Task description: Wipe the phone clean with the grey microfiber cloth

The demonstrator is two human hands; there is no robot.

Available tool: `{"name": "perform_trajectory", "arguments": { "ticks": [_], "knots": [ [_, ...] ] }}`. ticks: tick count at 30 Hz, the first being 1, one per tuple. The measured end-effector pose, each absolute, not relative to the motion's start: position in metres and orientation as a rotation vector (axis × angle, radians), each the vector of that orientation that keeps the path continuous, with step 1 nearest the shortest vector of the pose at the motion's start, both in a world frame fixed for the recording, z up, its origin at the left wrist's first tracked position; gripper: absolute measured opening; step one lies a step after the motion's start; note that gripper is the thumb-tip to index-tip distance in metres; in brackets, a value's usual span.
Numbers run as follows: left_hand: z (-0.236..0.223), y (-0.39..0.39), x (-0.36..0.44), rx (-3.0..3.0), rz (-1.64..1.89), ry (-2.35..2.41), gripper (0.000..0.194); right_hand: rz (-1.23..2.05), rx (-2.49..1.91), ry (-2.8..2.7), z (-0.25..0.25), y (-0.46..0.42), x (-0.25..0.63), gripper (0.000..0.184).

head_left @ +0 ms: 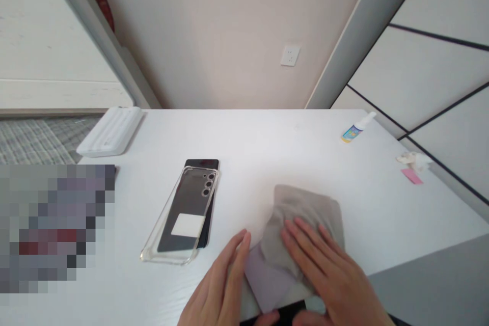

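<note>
A grey cleaning cloth [305, 214] lies on the white table [267, 153], draped over a flat device with a pale lavender surface [263, 275] near the front edge. My right hand [328, 270] lies flat on the cloth, fingers stretched out and pressing it down. My left hand [223, 285] steadies the device's left edge, fingers together and thumb along its side. To the left, a clear phone case [179, 219] with a white sticker rests partly on top of a black phone [201, 164].
A white ribbed case [110, 130] sits at the table's back left. A small spray bottle [357, 129] lies at the back right. A pink slip [411, 176] and crumpled white scrap [414, 159] lie near the right edge. A blurred patch covers the left.
</note>
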State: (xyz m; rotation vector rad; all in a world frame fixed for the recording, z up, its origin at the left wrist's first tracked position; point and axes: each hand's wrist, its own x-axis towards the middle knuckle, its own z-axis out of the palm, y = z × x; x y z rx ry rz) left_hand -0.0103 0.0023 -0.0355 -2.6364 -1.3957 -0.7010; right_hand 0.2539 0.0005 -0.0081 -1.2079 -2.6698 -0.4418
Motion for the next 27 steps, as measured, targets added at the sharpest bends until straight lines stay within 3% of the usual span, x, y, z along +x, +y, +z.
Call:
{"name": "perform_trajectory", "arguments": {
  "ticks": [3, 12, 16, 22, 24, 27],
  "knots": [
    [-0.037, 0.002, -0.004, -2.570, -0.752, -1.424, 0.078, -0.393, -1.391, -2.610, -0.008, 0.004, 0.266, 0.114],
    [-0.020, 0.007, -0.002, -2.557, -0.591, -1.383, 0.076, -0.314, -1.486, -2.518, -0.020, -0.003, 0.263, 0.100],
    [-0.017, 0.009, 0.002, -2.608, -0.672, -1.444, 0.063, -0.282, -1.500, -2.486, -0.018, -0.001, 0.260, 0.103],
    [-0.012, 0.006, 0.008, -2.628, -1.004, -1.596, 0.025, -0.290, -1.455, -2.369, -0.009, 0.003, 0.241, 0.110],
    [-0.012, 0.005, 0.005, -2.611, -1.053, -1.678, 0.020, -0.301, -1.373, -2.356, -0.006, 0.004, 0.229, 0.105],
    [-0.011, 0.009, 0.000, -2.639, -1.002, -1.548, 0.024, -0.351, -1.145, -2.376, -0.004, 0.006, 0.213, 0.075]
  ]
}}
